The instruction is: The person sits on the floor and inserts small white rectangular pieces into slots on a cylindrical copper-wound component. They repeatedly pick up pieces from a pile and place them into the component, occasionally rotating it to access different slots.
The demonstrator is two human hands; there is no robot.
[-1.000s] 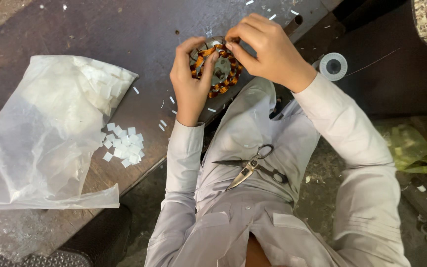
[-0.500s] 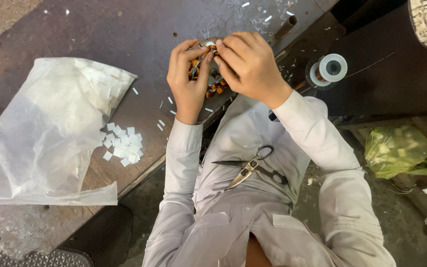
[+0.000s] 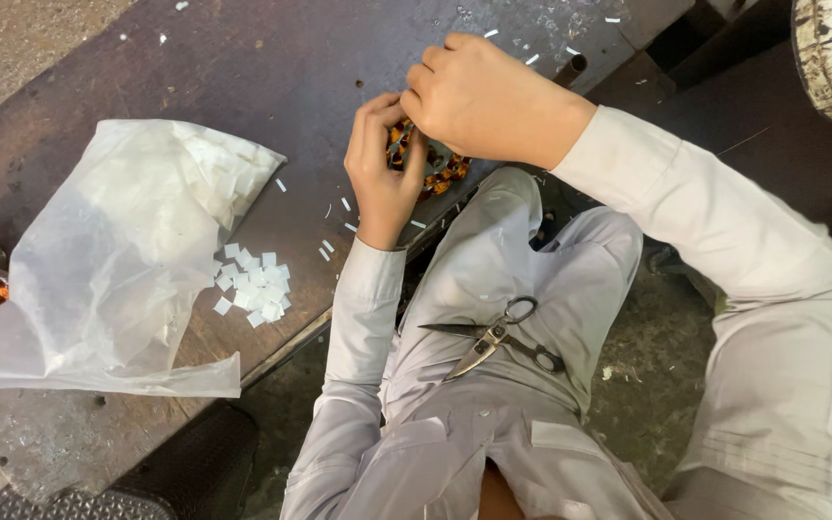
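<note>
Left hand and right hand both curl closed around a copper-wound stator at the near edge of the counter. Scissors lie open on the lap; plastic bag beside white paper slips.

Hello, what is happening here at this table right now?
A person in light grey clothes works with both hands on a small round part wound with copper wire at the edge of a dark metal table. The left hand grips it and the right hand covers it from above. Scissors lie on the person's lap. A clear plastic bag and small white paper pieces lie nearby.
</note>
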